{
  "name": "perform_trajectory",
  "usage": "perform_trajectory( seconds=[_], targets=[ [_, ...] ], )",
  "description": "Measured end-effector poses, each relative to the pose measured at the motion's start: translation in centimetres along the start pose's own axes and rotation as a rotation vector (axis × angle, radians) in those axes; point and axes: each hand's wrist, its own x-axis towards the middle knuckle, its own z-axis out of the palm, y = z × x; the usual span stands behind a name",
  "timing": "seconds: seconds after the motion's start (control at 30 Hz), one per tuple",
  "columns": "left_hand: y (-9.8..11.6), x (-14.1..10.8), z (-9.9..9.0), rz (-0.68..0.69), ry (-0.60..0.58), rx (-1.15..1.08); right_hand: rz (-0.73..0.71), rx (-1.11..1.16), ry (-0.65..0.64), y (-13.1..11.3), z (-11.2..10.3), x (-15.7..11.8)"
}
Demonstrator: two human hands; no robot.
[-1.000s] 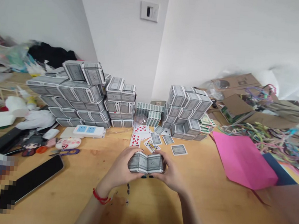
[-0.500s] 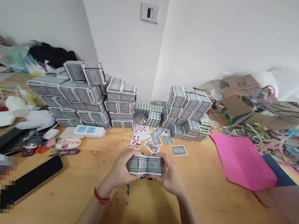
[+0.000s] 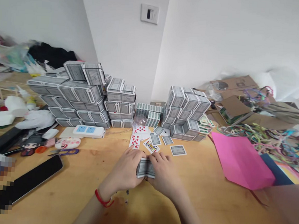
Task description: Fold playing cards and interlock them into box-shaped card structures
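Note:
A block of folded grey-backed playing cards (image 3: 143,168) is held between both hands above the table's middle. My left hand (image 3: 128,167) wraps its left side, fingers curled over the top. On the right side my right hand (image 3: 164,172) grips it, fingertips bent over the upper edge. The hands cover much of the block, and the thumbs are mostly hidden. Just beyond lie loose cards: a face card (image 3: 151,146), a red hearts card (image 3: 135,141) and a face-down card (image 3: 178,150).
Stacked card blocks rise at the left (image 3: 82,94), centre-left (image 3: 120,104) and right (image 3: 185,111). A power strip (image 3: 89,131), scissors (image 3: 66,152) and black phone (image 3: 31,182) lie left. Pink paper (image 3: 241,160), cardboard (image 3: 239,108) and tangled strips (image 3: 268,143) are right.
Both hands have moved inward over the card block, with the fingers now curled over its top. Less of the block shows than before.

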Motion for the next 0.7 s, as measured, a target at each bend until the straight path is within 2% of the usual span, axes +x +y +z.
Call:
perform_trajectory(
  seconds=[0.1, 0.23, 0.3, 0.37, 0.5, 0.53, 0.63, 0.7],
  targets=[
    [0.1, 0.1, 0.3, 0.010, 0.010, -0.016, -0.010, -0.049, -0.037, -0.2, 0.0, 0.1],
    [0.1, 0.1, 0.4, 0.015, 0.006, -0.033, -0.042, -0.009, -0.065, 0.2, 0.2, 0.1],
    [0.0, 0.2, 0.3, 0.003, 0.013, -0.063, -0.040, 0.063, -0.026, 0.8, 0.3, 0.2],
    [-0.5, 0.1, 0.2, -0.043, 0.077, -0.117, -0.006, 0.178, 0.059, 1.6, 0.6, 0.3],
    [-2.6, -0.4, 0.9, -0.200, 0.308, -0.363, 0.142, 0.632, 0.223, 3.2, 2.0, 0.8],
    [-3.2, -0.5, 1.5, -0.224, 0.326, -0.499, 0.183, 0.791, 0.243, 3.4, 2.6, 1.0],
    [-5.0, -0.3, 4.1, -0.292, 0.268, -0.966, 0.259, 1.310, 0.236, 3.6, 4.5, 1.6],
    [-5.6, 0.4, 6.1, -0.354, 0.318, -1.143, 0.327, 1.527, 0.253, 3.6, 5.7, 2.2]
  ],
)
